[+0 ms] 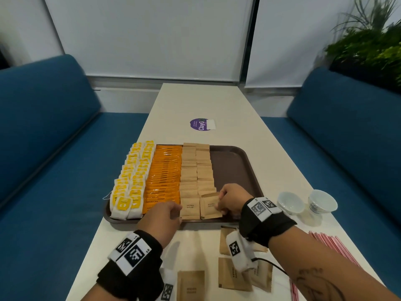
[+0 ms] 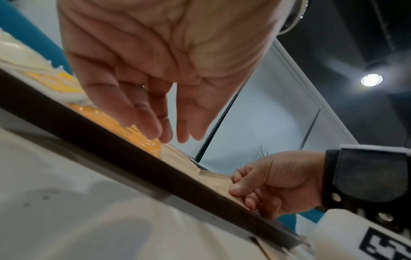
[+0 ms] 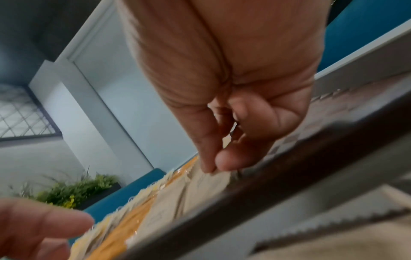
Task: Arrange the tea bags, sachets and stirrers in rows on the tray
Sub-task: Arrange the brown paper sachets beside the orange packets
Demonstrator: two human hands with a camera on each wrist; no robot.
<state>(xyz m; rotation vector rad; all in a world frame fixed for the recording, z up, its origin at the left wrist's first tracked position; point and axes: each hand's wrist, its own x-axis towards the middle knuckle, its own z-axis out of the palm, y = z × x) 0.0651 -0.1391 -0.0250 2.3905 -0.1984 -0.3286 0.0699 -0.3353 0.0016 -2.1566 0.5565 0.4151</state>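
Observation:
A brown tray (image 1: 230, 166) holds rows running front to back: yellow tea bags (image 1: 132, 174), orange sachets (image 1: 165, 172) and two rows of brown sugar sachets (image 1: 196, 168). My right hand (image 1: 221, 203) pinches the right edge of the front sachet (image 1: 210, 206) of the right sugar row, which lies slightly askew. In the right wrist view its thumb and forefinger (image 3: 213, 165) meet on that sachet's edge. My left hand (image 1: 176, 210) reaches with straight fingers (image 2: 155, 130) to where the orange row meets the left sugar row at the tray's front rim (image 2: 111, 146).
Loose brown sugar sachets (image 1: 191, 285) lie on the white table in front of the tray, partly under my right forearm. Red stirrers (image 1: 334, 248) lie at the right. Two white cups (image 1: 290, 202) stand right of the tray. Blue benches flank the table.

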